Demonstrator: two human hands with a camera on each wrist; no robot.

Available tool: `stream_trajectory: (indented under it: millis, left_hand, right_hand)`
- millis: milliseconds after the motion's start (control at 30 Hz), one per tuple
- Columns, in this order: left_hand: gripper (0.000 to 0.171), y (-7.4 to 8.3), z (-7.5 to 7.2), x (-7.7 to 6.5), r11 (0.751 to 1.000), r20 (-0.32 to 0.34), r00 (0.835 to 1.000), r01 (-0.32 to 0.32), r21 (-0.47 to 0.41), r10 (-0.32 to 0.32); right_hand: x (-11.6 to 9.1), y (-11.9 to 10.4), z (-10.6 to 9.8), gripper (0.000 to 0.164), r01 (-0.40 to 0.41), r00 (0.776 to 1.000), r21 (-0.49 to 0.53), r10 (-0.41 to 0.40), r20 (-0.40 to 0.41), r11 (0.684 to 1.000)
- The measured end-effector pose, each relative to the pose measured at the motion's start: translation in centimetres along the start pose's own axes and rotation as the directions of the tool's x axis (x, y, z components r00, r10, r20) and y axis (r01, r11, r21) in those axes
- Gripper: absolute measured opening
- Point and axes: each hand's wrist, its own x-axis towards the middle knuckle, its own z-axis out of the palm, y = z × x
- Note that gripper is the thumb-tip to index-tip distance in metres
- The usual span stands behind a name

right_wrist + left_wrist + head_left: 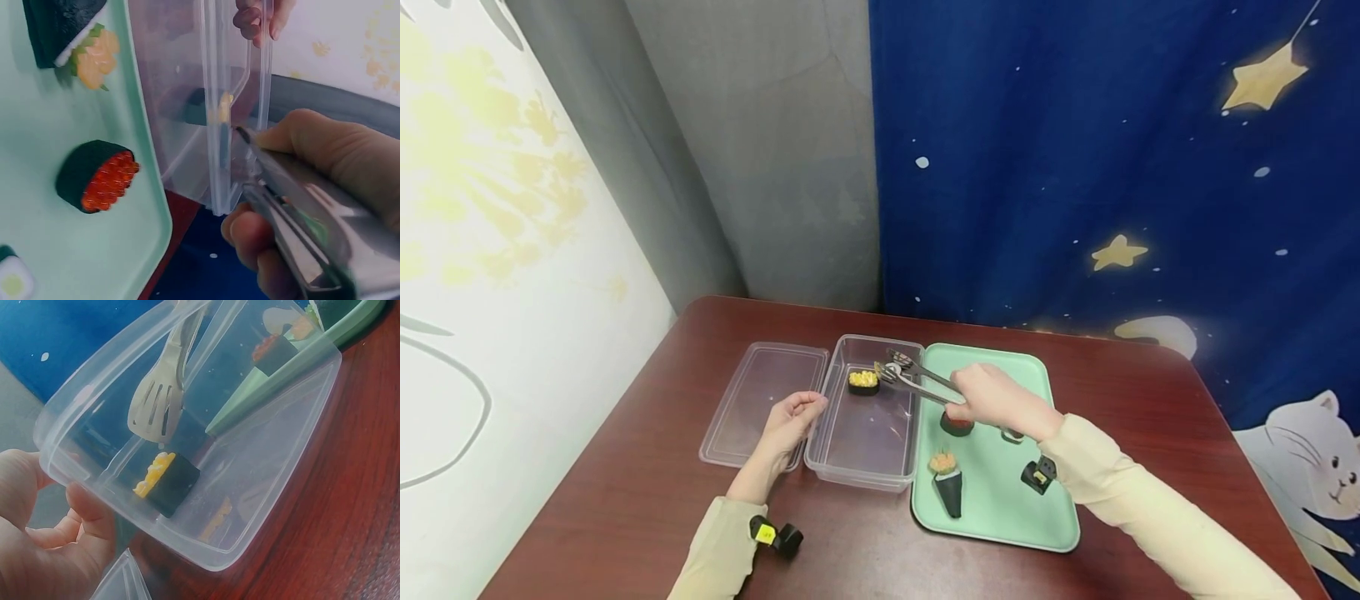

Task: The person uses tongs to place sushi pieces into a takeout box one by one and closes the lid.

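My left hand pinches the left rim of a clear plastic container. Inside the container sits a corn-topped sushi wrapped in black seaweed. My right hand grips metal tongs, whose ends are spread over the container's right side. In the left wrist view, a slotted tong end hangs just above the corn sushi, with nothing held. On the green tray lie a red roe sushi, partly under my right hand in the head view, and a cone-shaped hand roll.
A clear lid lies left of the container on the brown table. Part of another seaweed-wrapped piece with a white face shows at the right wrist view's lower left corner. A blue curtain hangs behind the table.
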Motion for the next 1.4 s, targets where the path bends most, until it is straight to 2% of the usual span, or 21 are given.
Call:
stream_trajectory:
  millis: [200,333,433,600,733,1000,1233,1400]
  left_hand:
    - [0.018,-0.1,0.1,0.0,1.0,-0.002,1.0,-0.007,0.003,0.007]
    - [0.017,-0.2,0.1,0.0,1.0,-0.009,1.0,-0.009,0.017,0.009]
    - [0.016,-0.2,0.1,0.0,1.0,-0.01,1.0,-0.014,0.021,0.014]
    - [0.016,-0.1,0.1,-0.1,1.0,-0.008,1.0,-0.013,0.011,0.013]
    - [0.018,-0.2,0.0,0.0,1.0,-0.002,1.0,-0.004,0.004,0.004]
    - [0.017,-0.1,0.0,0.0,1.0,0.001,1.0,0.01,-0.005,-0.01]
    - [0.017,-0.1,0.0,0.1,1.0,0.002,1.0,-0.007,0.006,0.007]
    - [0.018,-0.1,-0.1,0.1,1.0,0.006,1.0,-0.019,0.0,0.019]
  right_hand:
    - [1.1,-1.3,-1.0,0.029,0.019,0.999,-0.07,-0.015,0.05,0.997]
    - [1.6,-2.9,-1.4,0.03,-0.027,0.996,-0.059,0.032,0.084,0.998]
    - [2.0,-3.9,-1.3,0.029,-0.055,0.995,-0.076,0.061,0.081,0.996]
    - [2.6,-4.9,-0.7,0.026,-0.051,0.995,-0.119,0.061,0.081,0.992]
    - [3.0,-5.2,-0.3,0.027,-0.08,0.993,-0.101,0.089,0.083,0.992]
    - [3.6,-5.4,-0.1,0.032,-0.084,0.993,-0.104,0.091,0.073,0.991]
    - [4.1,-6.0,-0.6,0.035,-0.113,0.984,-0.108,0.127,0.125,0.988]
    - [4.3,-6.2,-0.8,0.031,-0.137,0.977,-0.11,0.152,0.146,0.984]
